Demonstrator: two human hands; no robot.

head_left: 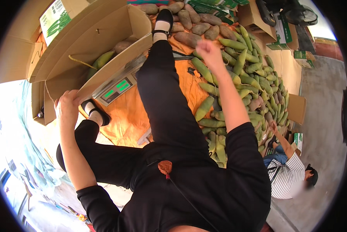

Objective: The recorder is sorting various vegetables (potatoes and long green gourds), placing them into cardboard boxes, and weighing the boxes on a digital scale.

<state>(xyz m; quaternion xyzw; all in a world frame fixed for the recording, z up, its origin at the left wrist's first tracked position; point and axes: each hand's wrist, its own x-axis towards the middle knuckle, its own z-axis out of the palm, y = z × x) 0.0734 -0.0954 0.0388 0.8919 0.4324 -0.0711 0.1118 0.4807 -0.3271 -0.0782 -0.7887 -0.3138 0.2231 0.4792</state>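
Observation:
My left hand (67, 104) is closed on the near corner of a large open cardboard box (121, 63). Inside the box are a long green radish (103, 60) and a brownish root (124, 45) like a sweet potato; the wall hides part of the inside. Beneath the box's near side is a scale (115, 89) with lit green displays. My right hand (209, 50), slightly blurred, has curled fingers in front of loose brownish roots (185, 18) and a heap of green radishes (254, 79). Whatever its fingers may hold is hidden.
Orange sheeting (127, 121) lies under my feet and the produce. A small dark object (194, 72) lies beside the radishes. Another person (287, 174) in a striped top reaches to the heap's right side. Cardboard cartons (254, 23) and a fan (301, 16) stand at the far right.

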